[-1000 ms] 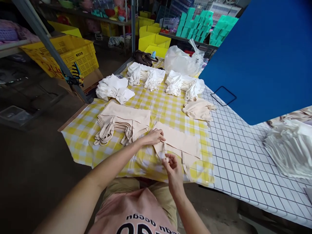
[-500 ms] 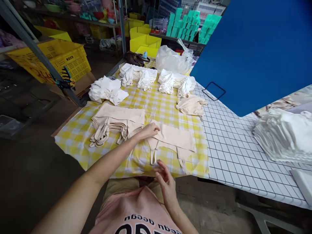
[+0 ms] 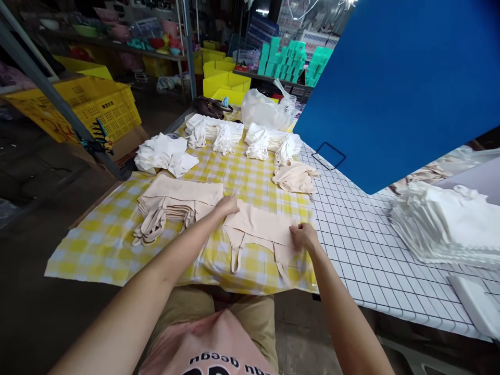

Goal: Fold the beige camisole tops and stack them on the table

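Observation:
A beige strappy camisole top [image 3: 260,224] lies folded on the yellow checked cloth [image 3: 250,179] before me, its straps toward my body. My left hand [image 3: 228,206] is closed on its upper left corner. At its right end my right hand [image 3: 304,236] pinches the edge between thumb and fingers. Just left of it sits a stack of the same beige tops [image 3: 182,192], straps hanging to the near side. A crumpled beige garment [image 3: 296,177] lies beyond my right hand.
White garment stacks [image 3: 214,130] and a loose white pile [image 3: 166,153] lie farther back, before a plastic bag [image 3: 263,109]. A blue panel [image 3: 398,94] overhangs the right side. More white garments [image 3: 445,221] rest on the grid-patterned cloth [image 3: 351,250]. A yellow crate [image 3: 105,107] stands left.
My right hand has moved up and right from the table's front edge and taken hold of the top's right end. My left hand stays at the upper left corner. The view has shifted slightly.

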The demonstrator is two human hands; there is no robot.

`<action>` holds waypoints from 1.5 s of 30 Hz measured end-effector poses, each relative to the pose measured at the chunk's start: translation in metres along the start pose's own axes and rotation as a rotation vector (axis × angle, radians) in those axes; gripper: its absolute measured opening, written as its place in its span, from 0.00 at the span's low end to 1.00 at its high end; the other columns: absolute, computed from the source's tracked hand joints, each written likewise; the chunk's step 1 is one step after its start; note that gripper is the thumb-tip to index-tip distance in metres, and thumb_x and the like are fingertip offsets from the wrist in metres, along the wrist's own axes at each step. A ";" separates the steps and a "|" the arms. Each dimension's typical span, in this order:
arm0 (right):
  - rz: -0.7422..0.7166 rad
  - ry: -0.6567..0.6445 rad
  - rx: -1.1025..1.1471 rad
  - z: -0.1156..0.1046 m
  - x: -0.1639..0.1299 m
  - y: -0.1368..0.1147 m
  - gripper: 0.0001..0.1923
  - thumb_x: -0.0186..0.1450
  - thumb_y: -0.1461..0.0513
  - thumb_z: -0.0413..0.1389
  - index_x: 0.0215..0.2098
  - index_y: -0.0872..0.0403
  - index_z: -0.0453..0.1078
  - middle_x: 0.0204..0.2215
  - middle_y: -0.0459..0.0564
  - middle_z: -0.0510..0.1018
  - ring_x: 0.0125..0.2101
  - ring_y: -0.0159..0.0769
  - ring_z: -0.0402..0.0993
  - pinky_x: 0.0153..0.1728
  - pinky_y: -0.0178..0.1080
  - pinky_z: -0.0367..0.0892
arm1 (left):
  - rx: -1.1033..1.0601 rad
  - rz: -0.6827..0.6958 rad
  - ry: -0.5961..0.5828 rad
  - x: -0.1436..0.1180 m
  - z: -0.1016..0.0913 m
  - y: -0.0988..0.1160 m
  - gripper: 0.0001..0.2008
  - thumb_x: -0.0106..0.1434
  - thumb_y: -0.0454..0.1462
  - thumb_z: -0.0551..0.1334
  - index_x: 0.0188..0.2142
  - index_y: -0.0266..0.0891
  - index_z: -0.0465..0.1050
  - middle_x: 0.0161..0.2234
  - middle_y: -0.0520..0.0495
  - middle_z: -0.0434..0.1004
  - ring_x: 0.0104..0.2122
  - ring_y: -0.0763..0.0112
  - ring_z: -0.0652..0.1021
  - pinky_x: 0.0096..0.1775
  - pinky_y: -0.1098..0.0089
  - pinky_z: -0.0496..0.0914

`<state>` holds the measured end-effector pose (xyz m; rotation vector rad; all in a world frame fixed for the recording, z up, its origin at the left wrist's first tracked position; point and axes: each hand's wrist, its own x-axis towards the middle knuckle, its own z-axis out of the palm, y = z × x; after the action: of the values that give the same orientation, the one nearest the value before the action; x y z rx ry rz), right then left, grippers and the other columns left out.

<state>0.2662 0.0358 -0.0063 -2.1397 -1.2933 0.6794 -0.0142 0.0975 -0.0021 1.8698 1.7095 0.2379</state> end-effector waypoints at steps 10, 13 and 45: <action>-0.096 -0.251 0.364 -0.055 -0.017 -0.042 0.16 0.45 0.54 0.61 0.26 0.56 0.68 0.24 0.50 0.74 0.25 0.36 0.69 0.25 0.38 0.65 | -0.240 0.152 0.178 -0.019 -0.044 0.017 0.10 0.55 0.35 0.56 0.37 0.35 0.69 0.33 0.50 0.75 0.33 0.70 0.75 0.32 0.75 0.68; -0.228 -0.160 0.457 -0.080 -0.020 -0.058 0.20 0.47 0.51 0.61 0.32 0.55 0.70 0.31 0.52 0.75 0.30 0.37 0.70 0.30 0.39 0.66 | -0.342 0.283 0.326 -0.022 -0.072 0.026 0.12 0.57 0.34 0.55 0.40 0.35 0.70 0.35 0.49 0.76 0.36 0.69 0.75 0.37 0.72 0.69; -0.886 -0.055 -0.183 -0.020 -0.115 0.098 0.13 0.63 0.63 0.48 0.40 0.50 0.73 0.46 0.53 0.75 0.49 0.44 0.69 0.44 0.48 0.69 | 0.201 0.677 0.107 -0.157 0.033 -0.079 0.20 0.56 0.24 0.53 0.45 0.40 0.72 0.54 0.44 0.68 0.54 0.65 0.67 0.54 0.59 0.62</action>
<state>0.2931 -0.1099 -0.0417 -1.4192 -2.1607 0.2407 -0.0894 -0.0619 -0.0315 2.5814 1.1344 0.4462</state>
